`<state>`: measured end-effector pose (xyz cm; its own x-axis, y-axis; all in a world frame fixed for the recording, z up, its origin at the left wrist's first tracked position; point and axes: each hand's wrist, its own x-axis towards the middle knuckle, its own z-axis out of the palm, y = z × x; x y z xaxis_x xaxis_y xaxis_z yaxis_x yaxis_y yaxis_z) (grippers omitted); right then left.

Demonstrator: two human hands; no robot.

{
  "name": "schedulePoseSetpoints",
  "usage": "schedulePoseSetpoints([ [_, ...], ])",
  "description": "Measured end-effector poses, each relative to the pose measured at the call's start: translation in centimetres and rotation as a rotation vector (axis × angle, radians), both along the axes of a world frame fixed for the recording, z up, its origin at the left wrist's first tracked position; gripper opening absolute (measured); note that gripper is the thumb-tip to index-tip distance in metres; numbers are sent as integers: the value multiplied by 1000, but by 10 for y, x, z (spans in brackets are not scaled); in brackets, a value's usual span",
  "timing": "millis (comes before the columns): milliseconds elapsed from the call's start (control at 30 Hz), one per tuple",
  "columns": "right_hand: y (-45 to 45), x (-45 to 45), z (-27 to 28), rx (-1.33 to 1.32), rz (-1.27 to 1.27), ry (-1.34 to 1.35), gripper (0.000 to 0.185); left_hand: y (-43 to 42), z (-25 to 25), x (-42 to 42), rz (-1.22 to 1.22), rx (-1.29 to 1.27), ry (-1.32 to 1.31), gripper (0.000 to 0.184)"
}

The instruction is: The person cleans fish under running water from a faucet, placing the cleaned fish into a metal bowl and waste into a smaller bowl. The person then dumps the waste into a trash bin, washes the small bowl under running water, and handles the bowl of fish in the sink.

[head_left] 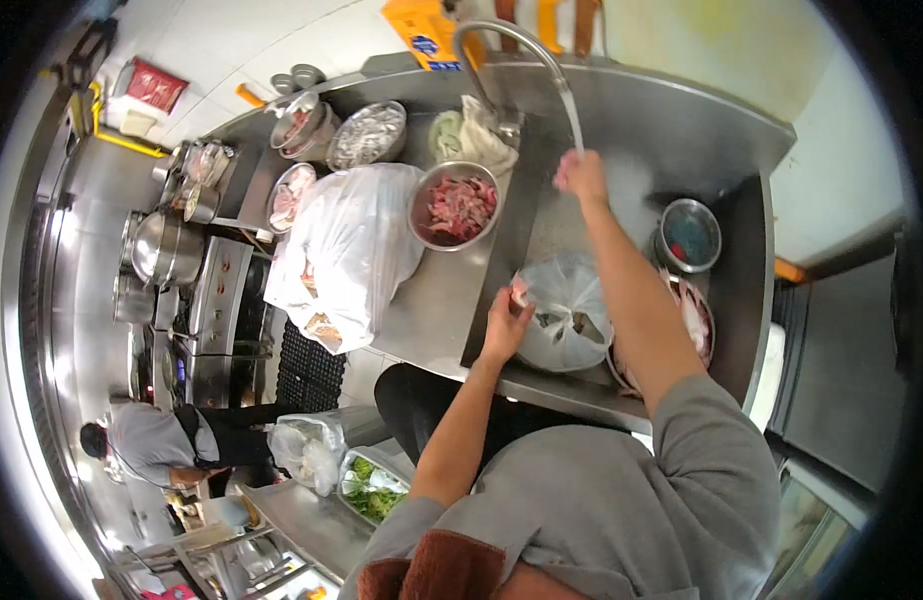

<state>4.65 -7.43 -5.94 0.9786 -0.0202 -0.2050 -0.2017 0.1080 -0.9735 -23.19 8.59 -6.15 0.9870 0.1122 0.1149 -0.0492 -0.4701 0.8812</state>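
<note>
**Two hands at a steel sink, with a piece of pink meat in each**

Clock directions are read from the clear bag (pixel 544 347) in the sink (pixel 747 262), with twelve on the tap side, away from the worker. At nine, just beside the bag, I see the left hand (pixel 503 327), its thumb and fingers pinched together on a pale pink piece (pixel 519 290). At twelve, under the mouth of the bent tap (pixel 547 60), is the right hand (pixel 587 177), fingers curled in around a pink scrap (pixel 563 172); blur hides its finer grip. At two stands a small steel bowl (pixel 663 236) with bluish contents; nearer three, a bowl of meat (pixel 712 338) sits partly behind the right forearm.

Outside the basin, between ten and eleven, a bowl of meat strips (pixel 418 217) rests on the counter (pixel 421 300), with a large white bag (pixel 356 235) next to it. A crumpled cloth (pixel 486 140) lies at eleven. Farther off, at about half past seven, I note a tray of greens (pixel 406 463); toward eight, a co-worker (pixel 161 440) in a grey top.
</note>
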Motion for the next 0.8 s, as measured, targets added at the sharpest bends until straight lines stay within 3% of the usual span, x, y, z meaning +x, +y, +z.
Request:
schedulePoseSetpoints([
  [33, 9, -3, 7, -7, 17, -26, 12, 1, 4, 1, 28, 0, 1, 31],
  [100, 20, -28, 9, -581, 122, -230, 12, 1, 8, 2, 80, -7, 65, 32],
  [133, 28, -34, 26, -591, 134, -243, 12, 2, 4, 5, 94, -18, 56, 32],
  [200, 56, -59, 96, -492, 112, -511, 13, 6, -11, 6, 49, -23, 34, 32],
  [267, 85, -81, 138, -289, 120, -539, 12, 4, -9, 4, 52, -20, 31, 31],
  [333, 107, -67, 112, -453, 509, -797, 13, 3, -8, 4, 42, -11, 151, 30],
  [367, 108, -70, 104, -457, 496, -776, 13, 1, -6, 2, 61, 11, 150, 31],
  [433, 103, -62, 95, -445, 239, -985, 16, 2, -4, 2, 66, 8, 155, 31],
  [467, 89, -48, 91, -463, 223, -981, 16, 2, -6, 3, 63, -29, 168, 31],
  [533, 54, -18, 65, -379, 34, -531, 22, 0, -6, 2, 56, -86, 82, 30],
  [600, 5, -6, 83, 2, 151, 51, 35, 2, -18, 3, 52, -181, 78, 29],
  [633, -19, -2, 80, -35, 297, 41, 42, -4, -14, 4, 56, -275, 122, 28],
  [667, -36, -6, 74, -43, 274, 50, 42, -10, -10, 8, 63, -369, 165, 27],
  [733, -64, -24, 62, -925, 472, -466, 46, -19, -17, 34, -50, -206, 114, 28],
  [767, -76, -24, 49, -854, 605, -420, 58, -29, -17, 49, -83, -193, 127, 28],
  [800, -88, -37, 45, -858, 593, -397, 58, -45, 5, 66, -120, -179, 139, 27],
])
